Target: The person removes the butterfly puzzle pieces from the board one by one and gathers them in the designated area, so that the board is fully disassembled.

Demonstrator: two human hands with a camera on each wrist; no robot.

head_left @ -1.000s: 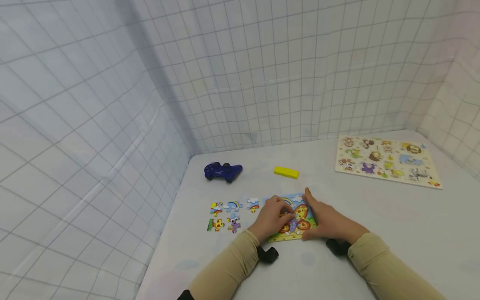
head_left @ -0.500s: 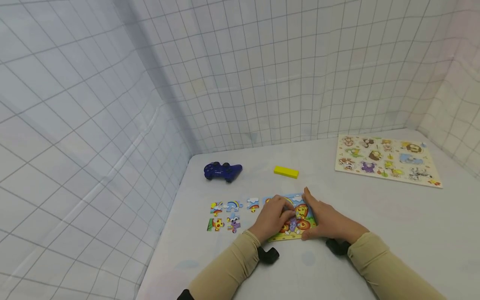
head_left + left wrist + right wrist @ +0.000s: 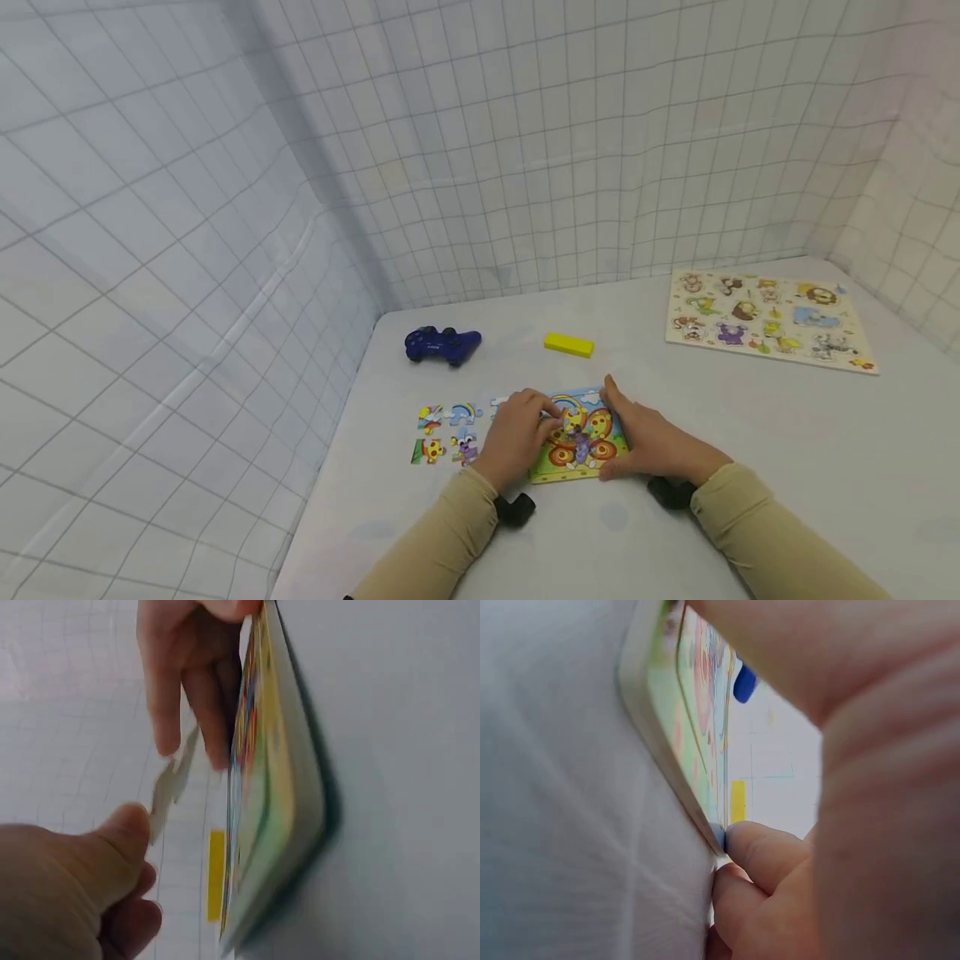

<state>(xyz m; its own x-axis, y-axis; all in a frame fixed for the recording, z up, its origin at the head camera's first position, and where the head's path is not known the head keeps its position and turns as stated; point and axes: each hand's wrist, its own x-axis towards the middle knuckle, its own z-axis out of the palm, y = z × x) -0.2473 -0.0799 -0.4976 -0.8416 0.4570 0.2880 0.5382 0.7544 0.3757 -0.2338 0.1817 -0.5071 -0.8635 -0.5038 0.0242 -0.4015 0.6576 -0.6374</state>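
Note:
My left hand (image 3: 516, 435) pinches a jigsaw puzzle piece (image 3: 169, 793) between thumb and fingers, held up over the left part of a puzzle board (image 3: 558, 476). A yellow, orange and purple butterfly under a rainbow shows on the board. Along the board's right side, my right hand (image 3: 662, 437) holds it, thumb at the near corner and fingers at the far corner. To the left lie several loose jigsaw pieces (image 3: 429, 451), one of them partly hidden behind my left hand.
A blue game controller (image 3: 442, 345) lies at the back left. Behind the puzzle board is a yellow block (image 3: 568, 344). At the back right lies a larger animal puzzle board (image 3: 772, 321). Gridded white cloth (image 3: 480, 167) hangs behind the table.
My left hand has drawn back to the left with a piece between its fingers, uncovering more of the butterfly picture. The right hand stays at the board's side.

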